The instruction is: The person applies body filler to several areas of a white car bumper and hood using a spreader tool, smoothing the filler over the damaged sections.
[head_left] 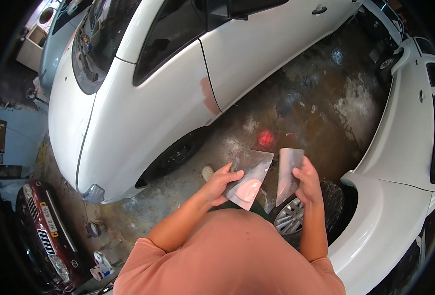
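Observation:
In front of my body, my left hand (220, 183) grips a thin, flat filler plate (257, 163) by its left edge, the thumb lying on top. A smooth pale pink dab of body filler (248, 190) sits on its lower part. Just to the right, my right hand (308, 183) is closed round a grey, blade-like putty spreader (286, 169), held upright and apart from the plate. Beyond my hands stands a white car (163, 108). A dull pinkish patch (209, 96) marks its fender beside the door seam.
A second white car (389, 206) stands close on my right, its front wheel (290, 219) beside my right forearm. A dark red bumper (55, 231) and a white tub (99, 270) lie at the lower left. The concrete floor (296, 108) between the cars is stained.

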The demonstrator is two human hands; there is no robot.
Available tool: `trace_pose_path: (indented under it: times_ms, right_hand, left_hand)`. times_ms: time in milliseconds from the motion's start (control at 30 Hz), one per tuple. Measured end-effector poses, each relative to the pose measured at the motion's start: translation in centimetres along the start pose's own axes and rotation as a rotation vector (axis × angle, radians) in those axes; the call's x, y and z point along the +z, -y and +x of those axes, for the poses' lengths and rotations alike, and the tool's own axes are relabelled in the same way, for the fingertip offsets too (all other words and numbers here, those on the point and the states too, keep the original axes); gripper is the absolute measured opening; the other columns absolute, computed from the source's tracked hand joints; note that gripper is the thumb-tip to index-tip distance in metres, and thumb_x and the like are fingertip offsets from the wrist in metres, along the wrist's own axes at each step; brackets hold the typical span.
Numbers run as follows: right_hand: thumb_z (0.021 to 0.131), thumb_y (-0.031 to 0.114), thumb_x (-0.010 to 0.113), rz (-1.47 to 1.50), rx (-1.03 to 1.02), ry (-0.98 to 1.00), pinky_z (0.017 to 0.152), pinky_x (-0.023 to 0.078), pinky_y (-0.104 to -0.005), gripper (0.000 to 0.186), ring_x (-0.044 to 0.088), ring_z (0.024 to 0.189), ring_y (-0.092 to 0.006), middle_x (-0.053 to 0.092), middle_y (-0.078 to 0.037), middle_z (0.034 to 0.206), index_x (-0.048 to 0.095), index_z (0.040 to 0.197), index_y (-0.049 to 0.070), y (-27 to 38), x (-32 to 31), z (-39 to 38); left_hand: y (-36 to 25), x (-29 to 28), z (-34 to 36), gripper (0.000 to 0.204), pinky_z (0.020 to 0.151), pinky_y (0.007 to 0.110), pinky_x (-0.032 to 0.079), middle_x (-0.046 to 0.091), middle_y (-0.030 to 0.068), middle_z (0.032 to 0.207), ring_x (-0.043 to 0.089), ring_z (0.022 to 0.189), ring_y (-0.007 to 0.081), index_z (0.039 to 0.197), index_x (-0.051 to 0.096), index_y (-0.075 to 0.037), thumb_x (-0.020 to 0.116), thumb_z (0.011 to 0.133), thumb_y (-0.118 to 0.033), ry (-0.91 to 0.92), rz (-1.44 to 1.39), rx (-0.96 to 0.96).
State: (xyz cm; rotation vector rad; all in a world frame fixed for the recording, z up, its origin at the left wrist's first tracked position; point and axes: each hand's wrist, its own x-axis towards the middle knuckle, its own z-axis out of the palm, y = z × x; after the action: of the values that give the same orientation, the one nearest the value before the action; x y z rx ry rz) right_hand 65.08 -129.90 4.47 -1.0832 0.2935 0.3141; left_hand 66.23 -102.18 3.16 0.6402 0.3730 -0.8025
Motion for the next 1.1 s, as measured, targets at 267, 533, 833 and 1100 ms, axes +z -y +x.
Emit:
trace_pose_path:
  times_ms: [267,533,833,1100]
  right_hand:
    - [0.089,0.011,0.066,-0.344,0.057,-0.165,0.093,0.047,-0.0308,0.032,0.06,0.103,-0.014,0.064,-0.006,0.112,0.057,0.118,0.0,-6.4,-0.4,8.1]
    - [0.095,0.01,0.056,-0.722,-0.292,-0.265,0.091,0.047,-0.0371,0.019,0.06,0.099,-0.0291,0.061,-0.015,0.103,0.055,0.113,0.002,-19.2,3.9,24.8]
    - [0.089,0.002,0.059,-0.86,-0.699,-0.256,0.082,0.053,-0.0406,0.016,0.064,0.093,-0.0327,0.068,-0.013,0.102,0.065,0.104,0.0,-22.3,4.4,34.1]
    - [0.079,-0.004,0.064,-0.911,-0.83,-0.202,0.078,0.053,-0.0377,0.025,0.064,0.09,-0.0298,0.069,-0.012,0.1,0.067,0.104,-0.001,-19.1,6.8,34.7]
  left_hand:
    - [-6.2,-6.5,0.8,0.049,0.096,0.038,0.052,0.061,0.0128,0.125,0.063,0.109,0.0221,0.138,0.045,-0.002,0.065,0.094,-0.013,-0.137,0.0,0.252]
    - [-2.8,-20.7,5.3,0.048,0.098,0.041,0.052,0.064,0.0149,0.121,0.065,0.11,0.0271,0.134,0.048,-0.002,0.066,0.09,-0.012,-0.492,0.104,0.196]
    - [4.3,-25.6,10.1,0.041,0.098,0.037,0.049,0.062,0.0113,0.123,0.061,0.111,0.0228,0.131,0.049,-0.002,0.064,0.093,-0.007,-0.702,-0.027,0.138]
    - [4.5,-24.7,10.4,0.041,0.098,0.036,0.049,0.063,0.0112,0.122,0.061,0.11,0.0215,0.13,0.05,-0.001,0.065,0.093,-0.007,-0.702,-0.027,0.132]
